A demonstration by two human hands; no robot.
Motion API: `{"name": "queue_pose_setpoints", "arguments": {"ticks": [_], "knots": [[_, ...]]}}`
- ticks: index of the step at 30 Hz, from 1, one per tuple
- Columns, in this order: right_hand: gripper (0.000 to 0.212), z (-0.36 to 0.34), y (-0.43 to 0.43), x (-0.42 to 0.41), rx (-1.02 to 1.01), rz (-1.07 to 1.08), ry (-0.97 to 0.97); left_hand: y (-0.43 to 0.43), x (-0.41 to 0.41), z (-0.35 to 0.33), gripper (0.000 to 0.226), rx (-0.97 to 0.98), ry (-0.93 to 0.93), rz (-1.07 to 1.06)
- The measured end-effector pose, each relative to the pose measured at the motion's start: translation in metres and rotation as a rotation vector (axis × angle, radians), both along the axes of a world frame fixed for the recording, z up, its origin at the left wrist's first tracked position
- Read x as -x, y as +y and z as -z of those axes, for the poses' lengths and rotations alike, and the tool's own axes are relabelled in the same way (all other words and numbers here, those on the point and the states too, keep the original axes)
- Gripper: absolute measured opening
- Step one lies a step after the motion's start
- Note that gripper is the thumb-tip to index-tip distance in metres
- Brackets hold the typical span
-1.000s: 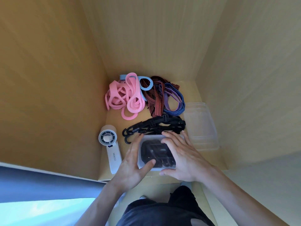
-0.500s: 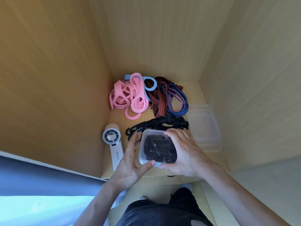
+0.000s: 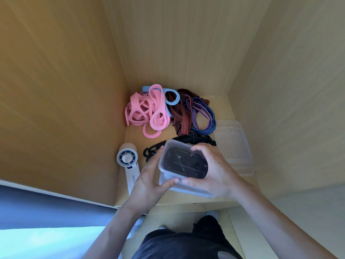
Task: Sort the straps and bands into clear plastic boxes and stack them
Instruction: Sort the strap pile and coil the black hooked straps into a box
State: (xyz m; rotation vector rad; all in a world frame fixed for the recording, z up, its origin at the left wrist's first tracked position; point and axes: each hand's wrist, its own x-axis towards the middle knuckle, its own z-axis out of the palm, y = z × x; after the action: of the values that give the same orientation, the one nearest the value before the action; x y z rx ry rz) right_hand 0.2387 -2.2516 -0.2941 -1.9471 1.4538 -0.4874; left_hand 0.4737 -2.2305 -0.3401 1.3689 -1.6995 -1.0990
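Smooth wood-grain shelf (image 3: 223,111). Lidded clear rectangular plastic box (image 3: 186,189), tilted, black straps (image 3: 186,164) inside, gripped by left hand (image 3: 147,184) and right hand (image 3: 218,171).

The left hand (image 3: 149,184) and right hand (image 3: 220,172) are bare past the wrists; creased black clothing (image 3: 186,243) covers the lap.

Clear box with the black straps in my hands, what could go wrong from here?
The clear box is tilted, gripped by left hand and right hand at its edges; it could slip, and I cannot tell if its lid is sealed. Loose black straps lie just beyond it and could snag.
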Motion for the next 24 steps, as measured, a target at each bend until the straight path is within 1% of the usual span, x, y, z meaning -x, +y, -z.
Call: {"name": "queue_pose_setpoints", "arguments": {"ticks": [3,6,8,10,12,14,18,21,24], "knots": [[0.082,-0.004,-0.002,0.0,-0.042,0.025,-0.067,-0.001,0.0,0.002,0.082,-0.003,0.002,-0.017],[0.079,-0.009,-0.004,0.0,-0.053,0.042,-0.11,0.0,-0.001,0.003,0.081,-0.01,-0.022,-0.034],[0.079,-0.013,-0.006,0.001,-0.053,0.052,-0.123,0.002,-0.003,0.004,0.088,-0.014,-0.037,-0.042],[0.08,-0.017,-0.007,0.002,-0.032,0.036,-0.096,0.004,-0.005,0.005,0.101,-0.039,-0.039,-0.056],[0.08,-0.021,-0.009,0.002,-0.008,0.017,-0.066,0.005,-0.006,0.004,0.107,-0.05,-0.019,-0.076],[0.08,-0.024,-0.009,0.001,-0.002,0.007,-0.05,0.002,-0.004,-0.002,0.101,-0.018,0.009,-0.09],[0.079,-0.027,-0.009,-0.001,-0.019,0.013,-0.066,-0.009,0.003,-0.009,0.072,0.094,0.047,-0.017],[0.078,-0.028,-0.009,0.001,-0.033,0.054,-0.097,-0.012,0.003,-0.009,0.068,0.087,0.046,-0.023],[0.077,-0.029,-0.011,0.002,-0.073,0.083,-0.146,-0.013,0.003,-0.007,0.061,0.121,0.042,-0.011]]}}
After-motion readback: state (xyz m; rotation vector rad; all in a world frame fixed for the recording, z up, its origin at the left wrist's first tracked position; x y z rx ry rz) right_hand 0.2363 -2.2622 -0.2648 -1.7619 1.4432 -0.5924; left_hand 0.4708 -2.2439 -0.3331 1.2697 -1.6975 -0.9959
